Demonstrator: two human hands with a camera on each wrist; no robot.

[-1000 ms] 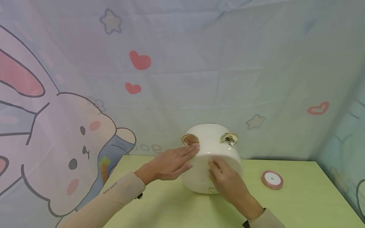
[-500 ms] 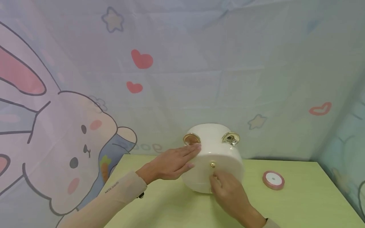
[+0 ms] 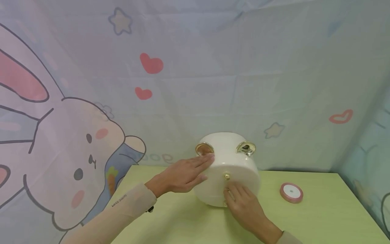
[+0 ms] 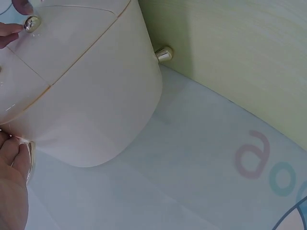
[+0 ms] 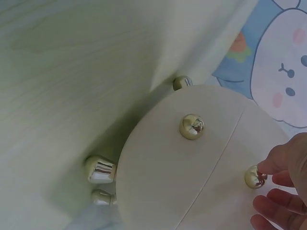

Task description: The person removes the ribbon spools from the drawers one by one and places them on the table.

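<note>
A white rounded jewelry box (image 3: 231,159) with two gold ear shapes and gold drawer knobs stands on the table. My left hand (image 3: 182,174) lies with extended fingers against its upper left side, fingertips just below the left gold ear (image 3: 204,148). Thumb and fingers of my right hand (image 3: 245,205) pinch the middle drawer knob (image 5: 255,177), which is hidden in the head view. Above it, the top knob (image 3: 226,176) is uncovered; the bottom knob (image 5: 193,126) shows in the right wrist view. Drawer fronts look flush, with thin seams between them.
A pink-edged ribbon spool (image 3: 291,192) lies on the green table (image 3: 323,210) right of the box. Behind the table hangs a cloth backdrop (image 3: 195,84) printed with a rabbit, hearts and stars. Gold feet (image 5: 100,169) support the box.
My right hand has moved down from the top knob to the middle one, uncovering the top knob. The left hand stays in place against the box.
</note>
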